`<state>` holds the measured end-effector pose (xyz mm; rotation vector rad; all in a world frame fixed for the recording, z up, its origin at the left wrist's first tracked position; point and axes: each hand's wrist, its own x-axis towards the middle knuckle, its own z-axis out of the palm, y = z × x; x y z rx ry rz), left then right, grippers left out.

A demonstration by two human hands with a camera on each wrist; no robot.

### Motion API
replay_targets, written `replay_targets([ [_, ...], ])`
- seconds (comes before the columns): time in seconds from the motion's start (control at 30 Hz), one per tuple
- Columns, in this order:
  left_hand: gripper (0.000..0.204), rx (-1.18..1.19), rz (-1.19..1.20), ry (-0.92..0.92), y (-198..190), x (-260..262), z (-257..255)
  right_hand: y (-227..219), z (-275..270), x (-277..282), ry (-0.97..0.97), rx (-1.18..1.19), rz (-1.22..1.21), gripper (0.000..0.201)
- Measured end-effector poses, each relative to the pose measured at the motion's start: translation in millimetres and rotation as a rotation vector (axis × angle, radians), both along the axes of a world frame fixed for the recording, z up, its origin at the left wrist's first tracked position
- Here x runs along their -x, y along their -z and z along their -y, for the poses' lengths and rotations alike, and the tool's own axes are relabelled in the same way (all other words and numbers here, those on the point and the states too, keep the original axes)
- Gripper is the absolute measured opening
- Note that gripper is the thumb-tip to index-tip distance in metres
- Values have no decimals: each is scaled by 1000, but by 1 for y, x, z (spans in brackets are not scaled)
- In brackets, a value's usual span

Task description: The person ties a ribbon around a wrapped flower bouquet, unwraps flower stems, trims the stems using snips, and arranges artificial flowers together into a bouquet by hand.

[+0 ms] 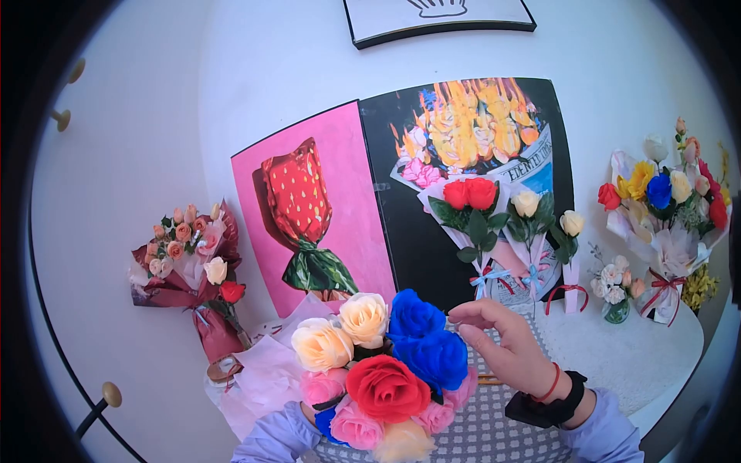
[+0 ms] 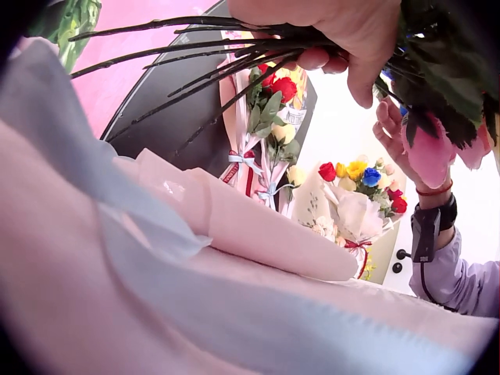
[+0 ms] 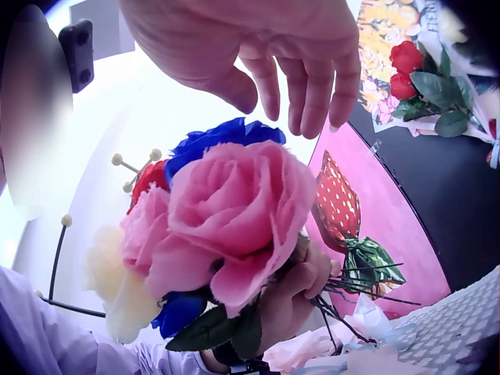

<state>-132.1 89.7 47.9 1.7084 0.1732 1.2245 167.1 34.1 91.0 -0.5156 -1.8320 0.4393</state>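
Note:
A bunch of artificial roses fills the lower middle of the head view: a red rose (image 1: 388,387) in front, blue roses (image 1: 431,359) on the right, cream roses (image 1: 324,345) at the back left and pink ones (image 1: 356,424) low down. Underneath, my left hand (image 2: 336,35) grips the dark stems (image 2: 172,62), which fan out past it. The blossoms hide most of that hand in the head view. Beside the blue roses hovers my right hand (image 1: 505,343), fingers loosely bent and holding nothing. In the right wrist view its fingertips hang just above the blossoms.
Pink wrapping paper (image 1: 266,378) and pale blue ribbon (image 2: 172,234) lie at the left of the table. Wrapped bouquets stand at the left (image 1: 193,278) and right (image 1: 664,224). Small wrapped roses (image 1: 478,224) lean against the dark poster (image 1: 417,270), next to a pink poster (image 1: 255,201).

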Motion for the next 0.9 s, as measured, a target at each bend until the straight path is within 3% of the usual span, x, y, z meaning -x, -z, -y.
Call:
replay_targets([
  [0.2,22,-8,0,31,-5,-4,-5,-2,-6,-6,-84,145,34,30],
  [0.3,22,-12,-4,50,-9,-8,-9,-5,-9,-5,-201,118,64,37],
  [0.47,21,-17,-8,73,-13,-11,-12,-8,-12,0,-526,375,125,41],
  [0.63,20,-24,-1,80,-16,-9,-12,9,-22,16,-554,301,-27,25],
  [0.73,20,-25,5,83,-16,-8,-11,6,-18,17,-413,249,-86,13],
  [0.8,20,-25,8,88,-16,-8,-12,-7,-3,17,-354,418,-177,9],
  [0.9,19,-23,11,99,-16,-9,-12,-9,-6,17,-288,493,-219,9],
])
